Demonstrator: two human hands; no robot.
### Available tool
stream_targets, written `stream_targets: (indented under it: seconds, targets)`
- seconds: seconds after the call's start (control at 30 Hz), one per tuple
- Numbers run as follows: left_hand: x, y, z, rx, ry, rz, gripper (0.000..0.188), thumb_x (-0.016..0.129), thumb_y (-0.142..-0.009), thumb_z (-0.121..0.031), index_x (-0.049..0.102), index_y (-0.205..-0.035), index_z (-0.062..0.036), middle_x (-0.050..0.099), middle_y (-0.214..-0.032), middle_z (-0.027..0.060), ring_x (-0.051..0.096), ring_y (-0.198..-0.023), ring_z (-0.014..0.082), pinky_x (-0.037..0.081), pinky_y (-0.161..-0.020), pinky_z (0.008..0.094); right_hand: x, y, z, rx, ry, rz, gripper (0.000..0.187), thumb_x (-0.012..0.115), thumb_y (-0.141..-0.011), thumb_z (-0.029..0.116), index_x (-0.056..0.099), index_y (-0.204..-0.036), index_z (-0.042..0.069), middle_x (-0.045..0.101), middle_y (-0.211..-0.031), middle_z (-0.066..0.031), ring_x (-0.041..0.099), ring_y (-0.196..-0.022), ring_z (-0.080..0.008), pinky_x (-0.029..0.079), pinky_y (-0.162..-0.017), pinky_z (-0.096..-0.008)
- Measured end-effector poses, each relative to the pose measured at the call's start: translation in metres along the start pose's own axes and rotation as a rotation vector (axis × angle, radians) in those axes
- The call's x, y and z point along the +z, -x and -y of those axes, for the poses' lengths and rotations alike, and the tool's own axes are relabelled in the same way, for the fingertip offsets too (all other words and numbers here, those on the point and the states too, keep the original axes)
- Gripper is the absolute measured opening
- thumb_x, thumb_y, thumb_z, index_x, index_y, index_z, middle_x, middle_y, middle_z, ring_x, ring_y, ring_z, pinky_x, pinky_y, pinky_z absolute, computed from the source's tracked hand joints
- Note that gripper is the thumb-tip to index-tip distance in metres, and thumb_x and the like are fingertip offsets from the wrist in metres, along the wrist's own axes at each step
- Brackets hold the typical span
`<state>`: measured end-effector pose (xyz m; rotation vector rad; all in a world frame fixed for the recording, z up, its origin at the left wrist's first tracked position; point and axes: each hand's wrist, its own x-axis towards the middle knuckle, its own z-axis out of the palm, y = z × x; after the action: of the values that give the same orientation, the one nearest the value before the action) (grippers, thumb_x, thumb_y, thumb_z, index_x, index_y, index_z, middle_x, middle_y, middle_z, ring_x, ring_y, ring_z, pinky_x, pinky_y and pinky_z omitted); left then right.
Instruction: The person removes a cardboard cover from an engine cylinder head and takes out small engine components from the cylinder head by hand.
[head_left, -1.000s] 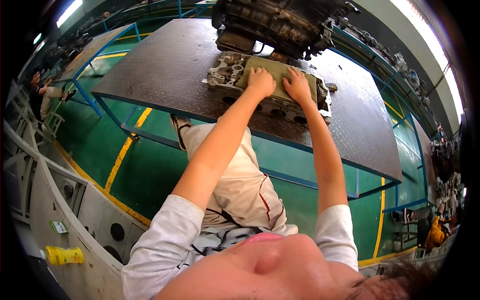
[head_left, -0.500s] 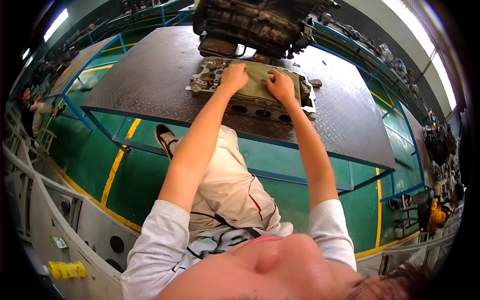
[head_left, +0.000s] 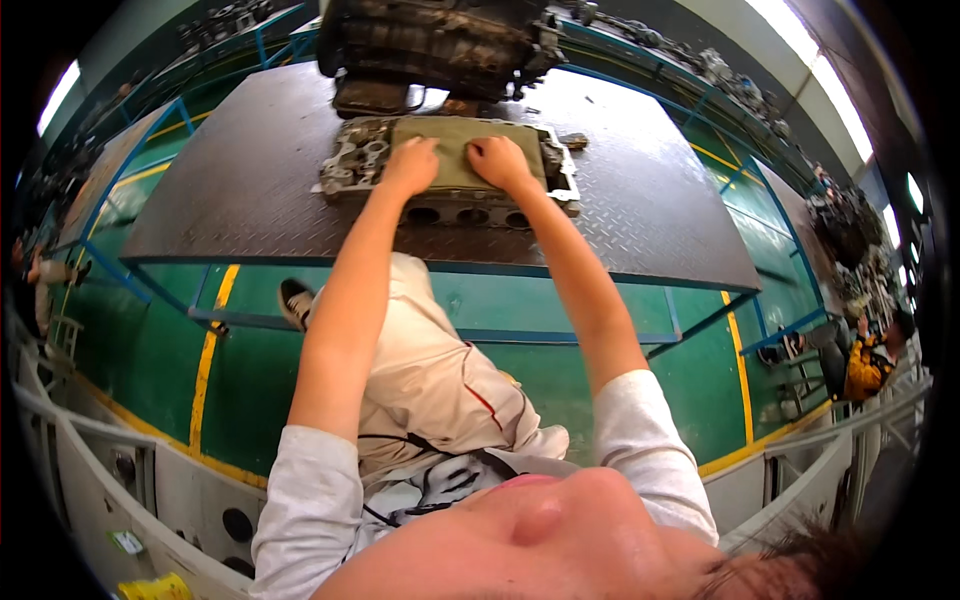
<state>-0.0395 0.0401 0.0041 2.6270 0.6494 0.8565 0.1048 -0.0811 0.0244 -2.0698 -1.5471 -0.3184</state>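
Cloth (head_left: 452, 162) lies flat under curled hands (head_left: 411, 166) (head_left: 501, 163) across a round-holed metal block (head_left: 360, 167).

moderate light is admitted by an overexposed window band (head_left: 842, 105) at upper right and a bright strip (head_left: 58, 98) at upper left, pale glare is noted on the metal tabletop (head_left: 635, 125), and straight edges are bowed toward blackened corners.
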Motion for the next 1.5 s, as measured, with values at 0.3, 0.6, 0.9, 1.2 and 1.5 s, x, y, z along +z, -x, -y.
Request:
stream_targets:
  seconds: [0.3, 0.6, 0.9, 1.2, 1.5]
  targets:
    - [-0.009, -0.016, -0.003, 0.046, -0.239, -0.092, 0.029, 0.052, -0.081, -0.026, 0.057, -0.097, -0.0023, 0.062, -0.08, 0.0231, 0.061, -0.08, 0.0395, 0.047, -0.073, 0.0501, 0.009, -0.002, 0.003, -0.053, 0.019, -0.266, 0.033, 0.06, -0.071, 0.034, 0.066, -0.09, 0.007, 0.064, -0.072, -0.0151, 0.061, -0.078, -0.0338, 0.049, -0.073, -0.0429]
    - [-0.003, -0.007, -0.025, 0.159, -0.413, -0.451, 0.044, 0.054, -0.08, -0.018, 0.048, -0.122, -0.0052, 0.055, -0.11, 0.0154, 0.047, -0.111, 0.0306, 0.036, -0.094, 0.0414, 0.002, 0.003, 0.006, -0.255, -0.103, -0.627, 0.049, 0.06, -0.072, 0.028, 0.056, -0.115, 0.005, 0.063, -0.095, -0.0168, 0.058, -0.087, -0.0336, 0.045, -0.08, -0.0414]
    - [-0.005, -0.012, 0.014, -0.089, -0.212, -0.039, 0.05, 0.052, -0.083, -0.027, 0.045, -0.128, -0.0086, 0.059, -0.107, 0.0177, 0.056, -0.097, 0.0364, 0.043, -0.087, 0.0435, -0.002, 0.002, 0.005, -0.017, -0.019, -0.026, 0.037, 0.063, -0.069, 0.029, 0.064, -0.098, 0.007, 0.062, -0.093, -0.0184, 0.057, -0.091, -0.0339, 0.045, -0.081, -0.041]
    - [-0.02, -0.018, -0.03, 0.144, -0.336, -0.622, 0.054, 0.054, -0.08, -0.014, 0.038, -0.13, -0.0019, 0.041, -0.133, 0.0158, 0.037, -0.125, 0.0301, 0.029, -0.104, 0.0415, -0.001, 0.007, 0.005, -0.175, 0.082, -0.369, 0.077, 0.061, -0.076, 0.029, 0.024, -0.14, 0.007, 0.017, -0.146, -0.022, 0.025, -0.131, -0.038, 0.02, -0.108, -0.0428]
    - [0.017, -0.021, -0.015, 0.093, -0.244, 0.127, 0.055, 0.045, -0.088, -0.04, 0.046, -0.124, 0.0009, 0.041, -0.134, 0.0197, 0.037, -0.125, 0.0342, 0.031, -0.103, 0.0435, 0.023, -0.012, -0.038, -0.143, -0.049, 0.019, 0.041, 0.045, -0.086, 0.035, 0.057, -0.111, 0.006, 0.054, -0.121, -0.0152, 0.049, -0.113, -0.0333, 0.038, -0.096, -0.0423]
